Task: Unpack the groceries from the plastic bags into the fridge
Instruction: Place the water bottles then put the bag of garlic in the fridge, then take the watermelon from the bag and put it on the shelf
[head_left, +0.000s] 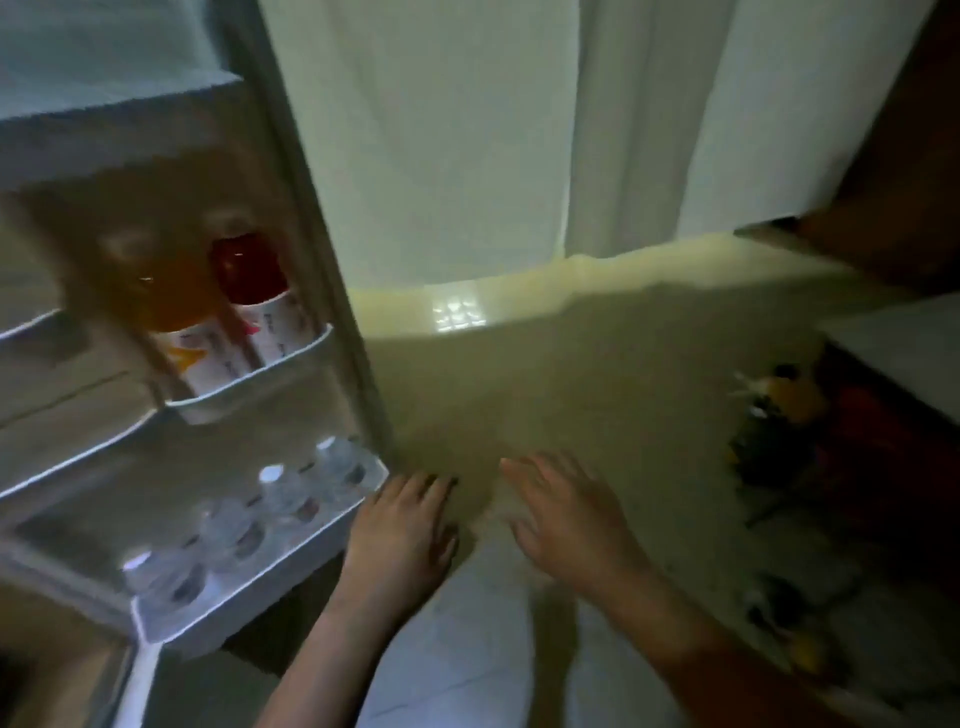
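The fridge door (332, 218) stands open on the left. Its upper rack (291, 364) holds an orange juice bottle (182, 312) and a red juice bottle (254, 291). The lower rack (270, 566) carries several clear water bottles (283, 493). My left hand (400, 530) hovers beside the lower rack's right end, fingers spread and holding nothing. My right hand (566, 514) is stretched out over the beige floor, palm down, fingers apart and holding nothing. At the right, dark bags of groceries (774, 426) lie blurred on the floor.
White curtains (519, 130) hang behind the door, reaching a beige floor (597, 374). A white surface edge (904, 348) and dark furniture stand at the right. More blurred items (795, 623) lie on the floor at lower right. White tiles (467, 649) lie under my arms.
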